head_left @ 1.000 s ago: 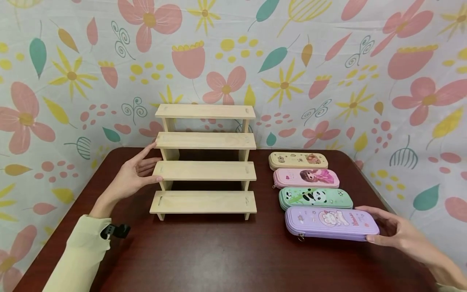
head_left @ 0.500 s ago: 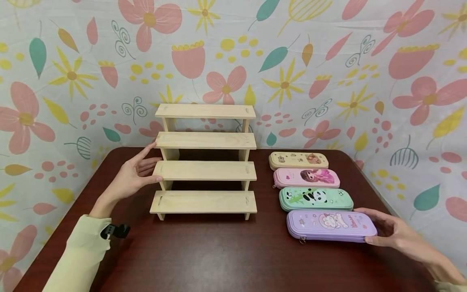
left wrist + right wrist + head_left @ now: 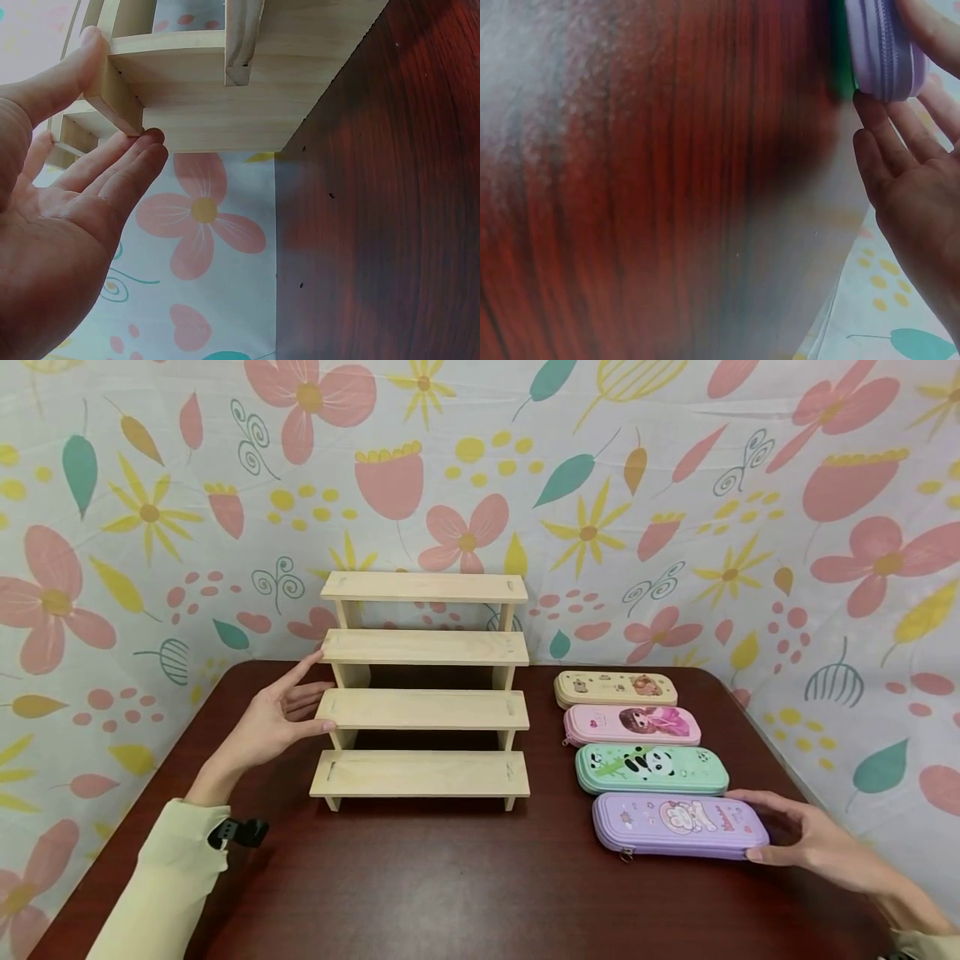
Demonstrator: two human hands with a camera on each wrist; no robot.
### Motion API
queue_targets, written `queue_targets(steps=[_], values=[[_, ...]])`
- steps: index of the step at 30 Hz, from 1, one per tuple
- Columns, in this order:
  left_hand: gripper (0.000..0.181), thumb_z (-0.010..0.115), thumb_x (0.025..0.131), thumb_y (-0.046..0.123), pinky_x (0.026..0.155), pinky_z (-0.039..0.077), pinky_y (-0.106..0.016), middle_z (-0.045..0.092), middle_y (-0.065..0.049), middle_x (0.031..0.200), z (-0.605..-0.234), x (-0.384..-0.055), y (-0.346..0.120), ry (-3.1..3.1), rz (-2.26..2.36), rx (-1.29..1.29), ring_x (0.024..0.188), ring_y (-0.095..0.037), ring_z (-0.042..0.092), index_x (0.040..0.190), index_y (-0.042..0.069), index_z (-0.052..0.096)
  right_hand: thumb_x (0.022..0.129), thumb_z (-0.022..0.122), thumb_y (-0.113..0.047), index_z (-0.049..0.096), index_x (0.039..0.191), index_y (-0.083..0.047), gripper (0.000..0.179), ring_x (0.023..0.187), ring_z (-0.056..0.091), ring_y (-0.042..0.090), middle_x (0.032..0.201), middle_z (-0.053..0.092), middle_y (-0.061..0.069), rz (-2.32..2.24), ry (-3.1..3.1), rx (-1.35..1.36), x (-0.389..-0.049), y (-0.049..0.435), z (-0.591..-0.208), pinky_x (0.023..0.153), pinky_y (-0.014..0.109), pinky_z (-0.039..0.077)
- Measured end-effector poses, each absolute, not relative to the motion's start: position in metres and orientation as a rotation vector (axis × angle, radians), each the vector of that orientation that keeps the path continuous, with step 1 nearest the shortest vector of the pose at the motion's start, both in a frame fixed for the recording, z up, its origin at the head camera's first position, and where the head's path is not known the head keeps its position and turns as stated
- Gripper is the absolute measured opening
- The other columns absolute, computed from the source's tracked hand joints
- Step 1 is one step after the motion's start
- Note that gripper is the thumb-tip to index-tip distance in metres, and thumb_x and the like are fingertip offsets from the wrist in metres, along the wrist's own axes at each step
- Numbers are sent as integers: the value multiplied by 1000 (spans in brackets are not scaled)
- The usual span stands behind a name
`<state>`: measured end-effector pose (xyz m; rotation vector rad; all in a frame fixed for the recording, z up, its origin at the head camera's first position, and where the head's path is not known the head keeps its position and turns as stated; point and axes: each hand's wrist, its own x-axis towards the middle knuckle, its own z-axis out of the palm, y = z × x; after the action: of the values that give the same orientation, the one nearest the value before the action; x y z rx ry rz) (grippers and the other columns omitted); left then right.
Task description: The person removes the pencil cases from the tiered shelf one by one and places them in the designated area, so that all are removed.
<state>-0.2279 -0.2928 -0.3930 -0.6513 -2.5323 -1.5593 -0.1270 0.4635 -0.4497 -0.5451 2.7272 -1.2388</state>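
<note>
A four-tier wooden display stand (image 3: 420, 710) stands left of centre on the table. My left hand (image 3: 273, 718) holds its left side: in the left wrist view the thumb and fingertips meet opposite edges of one board (image 3: 116, 94). In the head view the index finger touches the tier above. At right, a purple zippered pencil case (image 3: 678, 825) with a cartoon print lies in front of the others. My right hand (image 3: 817, 839) grips its right end, thumb on the near edge and fingers on the far edge. The right wrist view shows the zipped end of this case between thumb and fingers.
Behind the purple case lie a green panda case (image 3: 652, 768), a pink case (image 3: 630, 725) and a cream case (image 3: 615, 688), in a row running back. The dark wooden table (image 3: 435, 885) meets a flowered cloth (image 3: 465, 460) at its back.
The purple pencil case has come down and shifted slightly away from me, with my right hand still gripping it. My left hand has stayed on the stand.
</note>
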Motion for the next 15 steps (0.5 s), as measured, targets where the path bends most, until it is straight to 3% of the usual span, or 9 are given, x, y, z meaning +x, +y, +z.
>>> queue_targets(steps=[5, 15], values=[[103, 85, 90, 2, 106, 49, -41, 54, -31, 147, -392, -228, -293, -2536, -1550, -651, 138, -45, 51, 170, 28, 26, 86, 84, -1, 58, 148, -6, 68, 118, 52, -4, 138, 60, -15, -1193, 2756, -532, -129, 464, -451, 86, 14, 46], [103, 85, 90, 4, 106, 50, -36, 56, -28, 147, -392, -228, -292, -2546, -1551, -641, 138, -44, 52, 170, 29, 25, 85, 86, -4, 60, 148, -8, 68, 119, 51, -6, 137, 61, -14, -1152, 2760, -518, -131, 462, -451, 86, 15, 47]])
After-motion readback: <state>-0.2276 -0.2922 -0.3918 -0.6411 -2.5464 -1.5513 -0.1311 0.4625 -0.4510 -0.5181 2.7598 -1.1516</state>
